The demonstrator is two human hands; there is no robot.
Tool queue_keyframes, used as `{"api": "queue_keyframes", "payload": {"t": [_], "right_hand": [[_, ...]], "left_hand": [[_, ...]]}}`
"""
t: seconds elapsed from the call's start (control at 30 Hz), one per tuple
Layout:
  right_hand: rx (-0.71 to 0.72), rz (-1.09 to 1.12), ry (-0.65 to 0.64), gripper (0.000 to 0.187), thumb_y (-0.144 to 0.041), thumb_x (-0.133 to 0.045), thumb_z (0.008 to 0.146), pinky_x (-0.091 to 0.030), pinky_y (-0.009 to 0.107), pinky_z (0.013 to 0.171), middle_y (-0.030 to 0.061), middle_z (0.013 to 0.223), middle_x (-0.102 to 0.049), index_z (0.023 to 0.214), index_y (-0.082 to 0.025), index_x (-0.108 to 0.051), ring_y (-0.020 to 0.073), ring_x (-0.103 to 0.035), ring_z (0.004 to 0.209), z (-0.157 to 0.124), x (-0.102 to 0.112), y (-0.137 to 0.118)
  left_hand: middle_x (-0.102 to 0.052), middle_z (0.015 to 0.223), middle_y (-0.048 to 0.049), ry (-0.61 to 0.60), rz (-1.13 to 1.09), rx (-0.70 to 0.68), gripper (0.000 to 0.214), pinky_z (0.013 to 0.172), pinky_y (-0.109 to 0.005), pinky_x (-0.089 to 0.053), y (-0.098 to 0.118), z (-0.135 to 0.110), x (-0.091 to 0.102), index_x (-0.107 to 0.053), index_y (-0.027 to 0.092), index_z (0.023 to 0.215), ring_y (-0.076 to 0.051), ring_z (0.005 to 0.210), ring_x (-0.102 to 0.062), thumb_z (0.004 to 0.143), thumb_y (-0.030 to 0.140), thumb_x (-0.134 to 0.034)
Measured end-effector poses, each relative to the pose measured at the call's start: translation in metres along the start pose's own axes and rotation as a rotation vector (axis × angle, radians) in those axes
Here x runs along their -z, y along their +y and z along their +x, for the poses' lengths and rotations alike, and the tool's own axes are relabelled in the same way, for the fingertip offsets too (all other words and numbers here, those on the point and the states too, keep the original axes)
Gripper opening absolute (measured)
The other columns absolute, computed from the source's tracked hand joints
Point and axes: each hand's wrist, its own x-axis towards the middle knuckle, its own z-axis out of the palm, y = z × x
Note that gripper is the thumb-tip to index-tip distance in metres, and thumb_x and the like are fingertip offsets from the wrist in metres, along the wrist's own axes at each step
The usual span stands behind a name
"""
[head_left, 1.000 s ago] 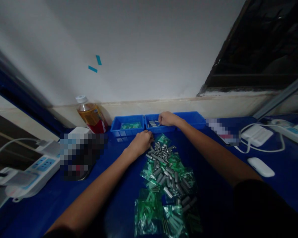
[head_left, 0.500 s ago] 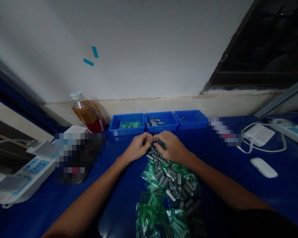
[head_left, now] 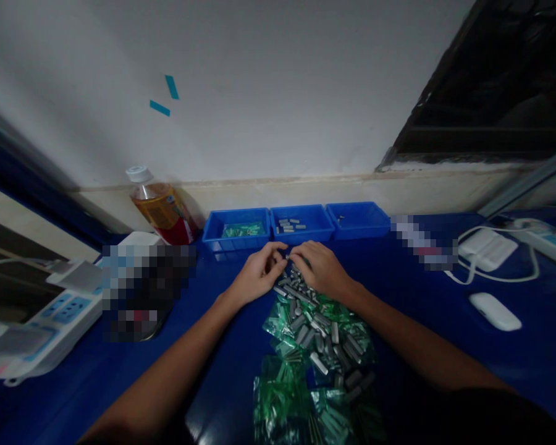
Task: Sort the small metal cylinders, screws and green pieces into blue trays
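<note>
My left hand (head_left: 261, 273) and my right hand (head_left: 323, 269) meet at the far end of a pile on the blue table. Between their fingertips shows a tiny shiny metal piece (head_left: 286, 256); its exact shape is too small to make out. The right fingers are pinched together at it, and the left thumb and index finger curl around it from the other side. Just below the hands lie loose grey metal bars (head_left: 319, 363), spread over green clear plastic packets (head_left: 285, 395) with thin sticks inside. The right hand covers part of the pile.
Three blue trays stand along the wall: a left one (head_left: 234, 245) with green packets, a middle one (head_left: 306, 235) with metal bars, a right one (head_left: 364, 232) with a tiny part. A bottle (head_left: 164, 213) and power strip (head_left: 69, 309) stand left; a white case (head_left: 495, 311) lies right.
The left thumb and index finger have spread slightly, and the right fingers have shifted, so the tiny metal piece between them now shows. The view has tilted a little.
</note>
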Motion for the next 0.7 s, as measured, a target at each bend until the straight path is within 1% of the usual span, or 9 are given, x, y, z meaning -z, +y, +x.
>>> {"api": "queue_keyframes", "payload": {"t": [0.07,0.17,0.23,0.3,0.37,0.43,0.53,0.63,0.7], "right_hand": [[-0.017,0.005,-0.011,0.019,-0.022,-0.042,0.093,-0.040,0.033,0.075,0.0059,0.082,-0.066,0.084,-0.019,-0.058,0.0192,-0.057,0.079,0.0002,0.0000,-0.0001],[-0.022,0.012,-0.039,0.022,-0.022,-0.040,0.093,-0.040,0.032,0.073,0.0057,0.080,-0.066,0.082,-0.018,-0.058,0.0182,-0.057,0.076,0.0002,-0.0001,-0.0018],[-0.029,0.026,-0.051,0.023,-0.023,-0.039,0.094,-0.040,0.032,0.073,0.0058,0.080,-0.065,0.081,-0.018,-0.058,0.0181,-0.058,0.077,-0.0004,0.0000,-0.0031],[-0.060,0.070,-0.037,0.019,-0.025,-0.041,0.093,-0.041,0.031,0.074,0.0054,0.081,-0.065,0.088,-0.018,-0.057,0.0180,-0.058,0.079,-0.0013,0.0005,-0.0035],[-0.074,0.121,-0.008,0.014,-0.025,-0.046,0.091,-0.042,0.031,0.076,0.0049,0.084,-0.064,0.099,-0.018,-0.055,0.0177,-0.059,0.081,-0.0023,0.0014,-0.0030],[-0.026,0.121,0.008,0.019,-0.023,-0.050,0.088,-0.042,0.031,0.077,0.0053,0.087,-0.064,0.106,-0.018,-0.052,0.0179,-0.058,0.083,-0.0032,0.0020,-0.0025],[0.080,0.038,-0.006,0.012,-0.022,-0.049,0.088,-0.040,0.032,0.075,0.0059,0.087,-0.063,0.098,-0.018,-0.054,0.0184,-0.057,0.081,-0.0041,0.0016,-0.0042],[0.112,-0.013,0.005,0.011,-0.022,-0.045,0.090,-0.038,0.031,0.072,0.0056,0.084,-0.064,0.092,-0.018,-0.055,0.0176,-0.056,0.078,-0.0031,0.0014,-0.0076],[0.125,-0.040,0.032,0.012,-0.021,-0.045,0.090,-0.038,0.031,0.071,0.0053,0.083,-0.064,0.090,-0.017,-0.056,0.0172,-0.056,0.076,0.0001,0.0051,-0.0064]], "left_hand": [[-0.056,0.074,0.0028,0.011,0.062,-0.051,0.031,0.052,-0.019,-0.038,0.0016,-0.0030,-0.0026,-0.046,0.017,0.116,-0.009,0.055,-0.049,0.089,0.031,-0.049],[-0.054,0.068,0.0035,0.015,0.179,-0.088,0.018,0.054,-0.020,-0.039,0.0041,-0.0057,-0.0048,-0.052,0.018,0.103,-0.010,0.056,-0.051,0.090,0.028,-0.046],[-0.054,0.065,0.0036,0.030,0.221,-0.083,0.016,0.055,-0.020,-0.039,0.0054,-0.0059,-0.0046,-0.053,0.018,0.099,-0.010,0.056,-0.052,0.091,0.029,-0.045],[-0.055,0.065,0.0033,0.051,0.231,-0.067,0.018,0.057,-0.021,-0.040,0.0057,-0.0052,-0.0035,-0.055,0.018,0.098,-0.010,0.056,-0.053,0.092,0.030,-0.044],[-0.057,0.067,0.0024,0.078,0.227,-0.050,0.020,0.058,-0.021,-0.040,0.0050,-0.0043,-0.0019,-0.056,0.017,0.096,-0.011,0.058,-0.054,0.093,0.031,-0.041],[-0.059,0.071,0.0013,0.104,0.220,-0.038,0.024,0.060,-0.021,-0.041,0.0037,-0.0037,-0.0006,-0.057,0.016,0.093,-0.011,0.061,-0.055,0.094,0.031,-0.038],[-0.061,0.072,0.0009,0.092,0.210,-0.035,0.025,0.060,-0.021,-0.041,0.0028,-0.0039,0.0001,-0.057,0.016,0.089,-0.011,0.061,-0.055,0.095,0.031,-0.037],[-0.060,0.069,0.0018,0.057,0.210,-0.041,0.027,0.058,-0.020,-0.040,0.0041,-0.0047,-0.0007,-0.058,0.015,0.084,-0.010,0.059,-0.055,0.094,0.031,-0.038],[-0.060,0.067,0.0021,0.028,0.222,-0.057,0.029,0.058,-0.020,-0.040,0.0051,-0.0048,-0.0010,-0.059,0.015,0.083,-0.010,0.058,-0.055,0.095,0.030,-0.037]]}}
